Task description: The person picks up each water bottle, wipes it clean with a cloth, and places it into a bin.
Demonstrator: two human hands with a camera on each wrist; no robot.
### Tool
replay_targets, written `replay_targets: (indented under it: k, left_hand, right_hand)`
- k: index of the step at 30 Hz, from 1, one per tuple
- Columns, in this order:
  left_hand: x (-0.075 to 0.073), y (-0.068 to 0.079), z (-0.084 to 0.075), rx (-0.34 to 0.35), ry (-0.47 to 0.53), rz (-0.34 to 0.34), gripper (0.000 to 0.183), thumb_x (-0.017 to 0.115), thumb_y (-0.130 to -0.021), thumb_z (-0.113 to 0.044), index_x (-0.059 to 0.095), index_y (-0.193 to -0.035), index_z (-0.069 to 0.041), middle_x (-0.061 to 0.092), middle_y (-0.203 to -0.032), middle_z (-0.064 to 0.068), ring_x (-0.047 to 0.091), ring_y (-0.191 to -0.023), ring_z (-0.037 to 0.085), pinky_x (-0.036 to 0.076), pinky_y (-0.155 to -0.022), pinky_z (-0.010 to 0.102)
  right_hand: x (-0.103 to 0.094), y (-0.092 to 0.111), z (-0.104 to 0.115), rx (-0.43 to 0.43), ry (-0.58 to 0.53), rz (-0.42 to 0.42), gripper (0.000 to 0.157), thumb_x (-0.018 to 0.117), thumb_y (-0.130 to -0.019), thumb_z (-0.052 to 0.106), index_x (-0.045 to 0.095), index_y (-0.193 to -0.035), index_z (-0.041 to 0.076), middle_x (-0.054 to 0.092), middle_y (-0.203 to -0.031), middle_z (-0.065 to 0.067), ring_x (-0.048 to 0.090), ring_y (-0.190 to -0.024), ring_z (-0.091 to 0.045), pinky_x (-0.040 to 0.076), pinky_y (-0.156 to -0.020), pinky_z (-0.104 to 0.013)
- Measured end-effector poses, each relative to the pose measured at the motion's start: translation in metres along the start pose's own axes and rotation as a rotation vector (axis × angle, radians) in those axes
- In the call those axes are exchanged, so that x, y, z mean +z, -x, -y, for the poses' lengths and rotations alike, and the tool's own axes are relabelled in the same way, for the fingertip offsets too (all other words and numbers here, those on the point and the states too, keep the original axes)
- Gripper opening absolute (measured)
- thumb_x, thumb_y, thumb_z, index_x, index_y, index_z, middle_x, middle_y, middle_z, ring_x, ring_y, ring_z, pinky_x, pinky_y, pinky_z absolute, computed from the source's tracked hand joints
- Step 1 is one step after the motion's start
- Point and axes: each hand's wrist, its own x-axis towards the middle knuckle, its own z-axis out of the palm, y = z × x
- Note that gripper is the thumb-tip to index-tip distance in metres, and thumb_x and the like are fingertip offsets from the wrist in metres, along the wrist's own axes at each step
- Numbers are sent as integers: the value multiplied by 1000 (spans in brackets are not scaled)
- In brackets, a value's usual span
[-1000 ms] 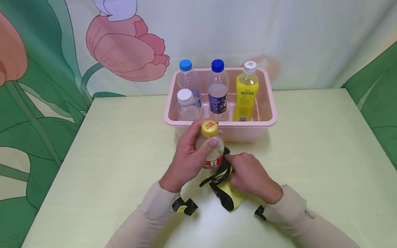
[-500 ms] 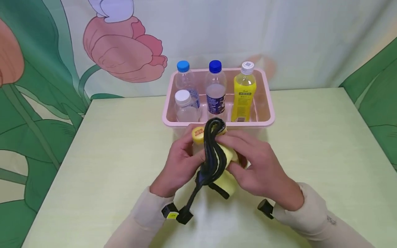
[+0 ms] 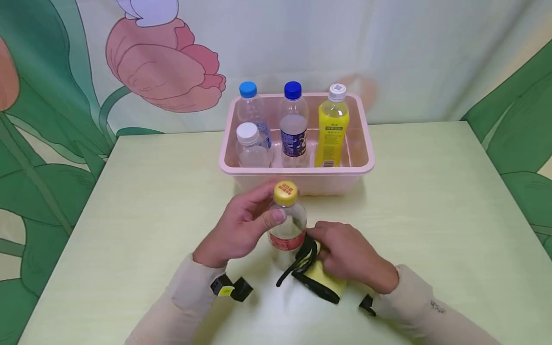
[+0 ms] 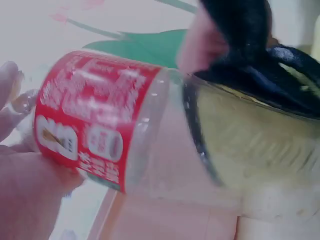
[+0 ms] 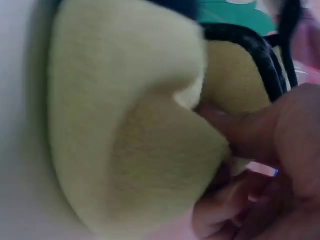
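My left hand (image 3: 239,225) grips a clear plastic bottle (image 3: 286,239) with a gold cap and a red label, thumb across its shoulder. In the left wrist view the red label (image 4: 95,115) shows close up. My right hand (image 3: 349,251) holds a bunched yellow cloth (image 3: 321,277) with black edging against the lower right side of the bottle. Close up in the right wrist view, the cloth (image 5: 135,125) hangs in folds, pinched between thumb and fingers. Part of the bottle is hidden behind the cloth and the left fingers.
Behind the hands stands a pink plastic bin (image 3: 297,183) on the pale table (image 3: 431,201). Upright in it are a light-blue-capped bottle (image 3: 250,108), a white-capped bottle (image 3: 252,148), a dark-blue-capped bottle (image 3: 294,122) and a yellow-labelled bottle (image 3: 332,132). A flowered curtain (image 3: 276,43) hangs behind.
Half a second ago the cloth was raised over the upper bottle, covering much of it. Now my right hand has brought it down to the lower part, and the cap and label show again.
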Motion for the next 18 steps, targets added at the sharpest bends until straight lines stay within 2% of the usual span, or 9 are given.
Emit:
replay_targets:
  k: [2, 5, 7, 8, 10, 13, 16, 17, 18]
  left_hand:
    - [-3, 4, -4, -57, -10, -1, 53, 59, -105, -25, 52, -142, 13, 54, -140, 29, 58, -127, 7, 49, -113, 27]
    - [-1, 9, -7, -94, 3, -30, 48, 55, -107, -15, 49, -148, 9, 52, -146, 22, 57, -132, 10, 50, -112, 26]
    - [4, 10, -5, -100, 31, -88, 49, 56, -106, -13, 47, -150, 8, 55, -148, 13, 56, -136, 11, 48, -114, 26]
    - [8, 10, -4, -104, 53, -125, 50, 57, -106, -12, 46, -150, 8, 57, -147, 8, 55, -137, 10, 46, -116, 25]
    - [16, 10, -1, -108, 96, -214, 53, 63, -103, -12, 46, -149, 9, 61, -144, -3, 55, -138, 10, 44, -118, 23]
    - [26, 9, 4, -97, 130, -323, 57, 72, -97, -11, 48, -143, 13, 64, -132, -12, 56, -135, 14, 42, -120, 23]
    - [28, 8, 8, -69, 114, -359, 52, 75, -95, -9, 54, -138, 12, 67, -127, -11, 59, -131, 16, 44, -119, 25]
    - [27, 8, 9, -49, 122, -360, 50, 75, -95, -10, 55, -137, 11, 66, -127, -10, 59, -130, 17, 46, -117, 25]
    - [26, 8, 11, -29, 135, -350, 45, 75, -96, -10, 60, -135, 6, 65, -127, -9, 59, -128, 16, 48, -115, 25]
  right_hand:
    - [-11, 3, 7, -44, -32, -129, 54, 60, -76, -8, 75, -124, 11, 68, -93, 5, 53, -73, -8, 45, -63, -22]
    - [-33, 4, 22, -174, -113, -390, 58, 62, -74, -13, 73, -128, 6, 71, -101, -2, 55, -71, -8, 46, -59, -18]
    - [-43, 3, 31, -247, -163, -506, 61, 65, -73, -15, 72, -130, 4, 72, -103, -5, 54, -68, -7, 44, -56, -15]
    - [-46, 2, 35, -265, -181, -535, 61, 66, -72, -16, 71, -131, 2, 72, -103, -6, 53, -67, -7, 43, -55, -14]
    - [-47, 0, 39, -268, -213, -541, 61, 66, -73, -17, 69, -132, -1, 71, -104, -8, 49, -63, -7, 41, -54, -11]
    - [-42, 0, 39, -214, -219, -490, 61, 68, -76, -14, 66, -135, -1, 71, -107, -8, 47, -62, -6, 40, -55, -11]
    - [-32, 0, 31, -158, -209, -428, 58, 71, -77, -11, 68, -133, 2, 71, -103, -5, 46, -63, -6, 41, -56, -16]
    - [-27, -1, 26, -134, -196, -389, 55, 70, -77, -10, 71, -130, 4, 70, -97, -3, 45, -64, -5, 42, -56, -18]
    - [-22, -2, 21, -109, -180, -334, 48, 68, -77, -9, 74, -123, 6, 68, -92, -1, 45, -65, -6, 42, -58, -20]
